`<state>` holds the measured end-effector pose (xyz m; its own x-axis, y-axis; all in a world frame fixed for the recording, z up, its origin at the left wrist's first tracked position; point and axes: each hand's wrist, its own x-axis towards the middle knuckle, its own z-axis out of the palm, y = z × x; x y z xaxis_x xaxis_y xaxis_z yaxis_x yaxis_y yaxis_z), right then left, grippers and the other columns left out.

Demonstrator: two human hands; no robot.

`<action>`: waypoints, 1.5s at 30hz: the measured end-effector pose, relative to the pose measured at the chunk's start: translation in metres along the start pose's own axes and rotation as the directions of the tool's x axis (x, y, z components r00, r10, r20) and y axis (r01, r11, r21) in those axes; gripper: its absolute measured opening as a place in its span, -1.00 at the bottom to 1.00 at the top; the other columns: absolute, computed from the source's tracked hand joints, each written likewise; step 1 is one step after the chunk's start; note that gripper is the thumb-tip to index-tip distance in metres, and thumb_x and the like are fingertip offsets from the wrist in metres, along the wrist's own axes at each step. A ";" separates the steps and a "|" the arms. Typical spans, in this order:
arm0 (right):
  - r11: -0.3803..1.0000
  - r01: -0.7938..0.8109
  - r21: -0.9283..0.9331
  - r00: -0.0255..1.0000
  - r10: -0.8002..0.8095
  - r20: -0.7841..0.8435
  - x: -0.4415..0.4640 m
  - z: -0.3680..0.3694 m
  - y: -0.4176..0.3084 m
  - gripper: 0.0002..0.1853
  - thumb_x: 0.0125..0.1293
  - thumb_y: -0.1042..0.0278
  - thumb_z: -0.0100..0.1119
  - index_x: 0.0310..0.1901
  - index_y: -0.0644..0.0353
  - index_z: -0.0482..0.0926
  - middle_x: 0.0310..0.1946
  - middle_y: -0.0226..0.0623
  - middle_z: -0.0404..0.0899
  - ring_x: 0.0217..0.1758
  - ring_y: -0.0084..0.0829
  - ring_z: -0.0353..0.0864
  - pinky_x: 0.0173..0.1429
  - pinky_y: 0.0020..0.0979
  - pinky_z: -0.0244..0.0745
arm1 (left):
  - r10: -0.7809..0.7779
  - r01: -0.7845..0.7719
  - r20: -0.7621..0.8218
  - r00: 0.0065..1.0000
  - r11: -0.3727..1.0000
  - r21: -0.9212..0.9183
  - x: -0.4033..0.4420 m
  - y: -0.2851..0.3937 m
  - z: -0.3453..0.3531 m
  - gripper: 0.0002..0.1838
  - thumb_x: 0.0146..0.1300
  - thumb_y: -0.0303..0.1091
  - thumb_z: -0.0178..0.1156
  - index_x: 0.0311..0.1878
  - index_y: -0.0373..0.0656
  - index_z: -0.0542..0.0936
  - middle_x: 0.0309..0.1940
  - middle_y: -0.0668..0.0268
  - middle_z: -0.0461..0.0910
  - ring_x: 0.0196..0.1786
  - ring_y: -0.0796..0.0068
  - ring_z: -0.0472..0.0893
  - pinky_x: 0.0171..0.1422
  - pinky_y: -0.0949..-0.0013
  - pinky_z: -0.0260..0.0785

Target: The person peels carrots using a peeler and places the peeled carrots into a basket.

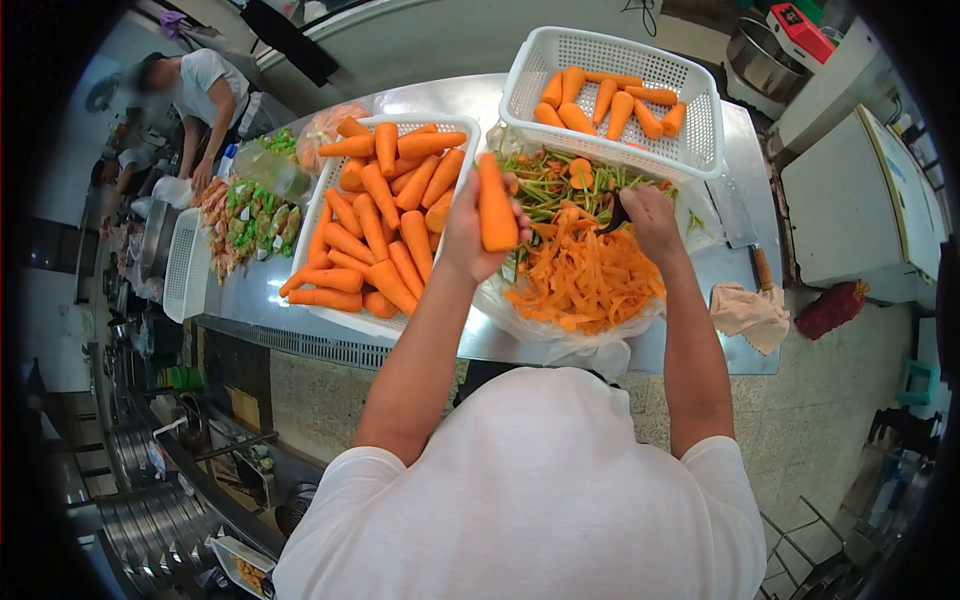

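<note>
A thick orange carrot (497, 207) stands roughly upright in my left hand (473, 232), its fingers wrapped round it. My right hand (652, 222) is closed on a dark peeler (614, 214) above a heap of orange peelings (585, 275). The peelings and green stems (545, 193) lie on a clear plastic bag (575, 350). Left of my hands, a white basket (470, 128) is piled with smooth carrots (375, 190). A second white basket (712, 120), beyond the peelings, holds several more carrots (619, 113).
At the right of the metal table (745, 345) lie a cleaver (735, 212) and a cloth (750, 315). Packed green vegetables (255, 215) and a clear bottle (272, 172) sit at the left. Another person (208, 95) stands at the table's far left.
</note>
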<state>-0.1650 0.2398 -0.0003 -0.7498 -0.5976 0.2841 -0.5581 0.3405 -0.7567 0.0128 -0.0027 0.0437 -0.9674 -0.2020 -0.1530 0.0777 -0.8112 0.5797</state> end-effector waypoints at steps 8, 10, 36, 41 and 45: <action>0.839 0.524 -0.148 0.847 -0.532 -0.020 -0.004 0.031 -0.096 -0.61 0.29 -0.02 0.28 -0.50 0.12 0.50 -0.53 -0.31 0.48 -0.34 -0.21 0.46 -0.02 -0.18 0.29 | -0.283 0.308 -0.212 0.935 0.947 0.092 0.017 -0.053 -0.006 -0.51 0.59 0.16 -0.13 0.12 -0.06 0.52 -0.27 0.38 0.62 -0.31 0.46 0.65 -0.36 0.26 0.59; 0.757 0.630 -0.176 0.768 -0.640 -0.005 0.004 0.037 -0.092 -0.59 0.27 -0.06 0.30 -0.50 0.10 0.49 -0.52 -0.34 0.48 -0.34 -0.21 0.46 -0.03 -0.18 0.30 | -0.291 0.312 -0.173 0.941 0.944 0.108 0.014 -0.051 -0.002 -0.48 0.57 0.18 -0.10 0.15 -0.08 0.53 -0.30 0.36 0.64 -0.30 0.44 0.69 -0.30 0.22 0.63; 0.884 0.356 -0.303 0.920 -0.388 -0.052 0.025 0.031 -0.077 -0.51 0.21 -0.14 0.35 -0.63 0.05 0.46 -0.65 -0.37 0.44 -0.43 -0.23 0.47 -0.03 -0.14 0.32 | -0.333 0.346 -0.173 0.927 0.937 0.051 0.014 -0.035 -0.005 -0.66 0.56 -0.08 -0.02 0.17 -0.08 0.51 -0.26 0.20 0.66 -0.31 0.34 0.70 -0.34 0.27 0.63; 0.801 0.566 -0.193 0.808 -0.586 -0.064 0.029 0.048 -0.077 -0.56 0.13 -0.08 0.38 -0.61 0.05 0.45 -0.63 -0.35 0.45 -0.42 -0.22 0.47 -0.03 -0.14 0.32 | -0.341 0.353 -0.169 0.925 0.935 0.045 0.014 -0.034 0.002 -0.65 0.56 -0.10 -0.05 0.22 -0.05 0.51 -0.25 0.22 0.64 -0.33 0.34 0.69 -0.33 0.28 0.63; 0.865 0.334 -0.376 0.906 -0.404 -0.124 0.052 0.026 -0.055 -0.56 0.24 -0.09 0.35 -0.59 0.05 0.53 -0.66 -0.37 0.47 -0.45 -0.24 0.50 -0.05 -0.17 0.31 | -0.405 0.403 -0.014 0.914 0.904 0.141 0.012 -0.032 -0.006 -0.63 0.58 -0.14 -0.15 0.20 -0.09 0.52 -0.25 0.28 0.62 -0.35 0.38 0.68 -0.34 0.27 0.62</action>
<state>-0.1646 0.1715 0.0407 -0.4983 -0.5889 0.6363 -0.8663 0.3677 -0.3381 0.0006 0.0175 0.0186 -0.9125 0.1360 -0.3858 -0.3532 -0.7376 0.5755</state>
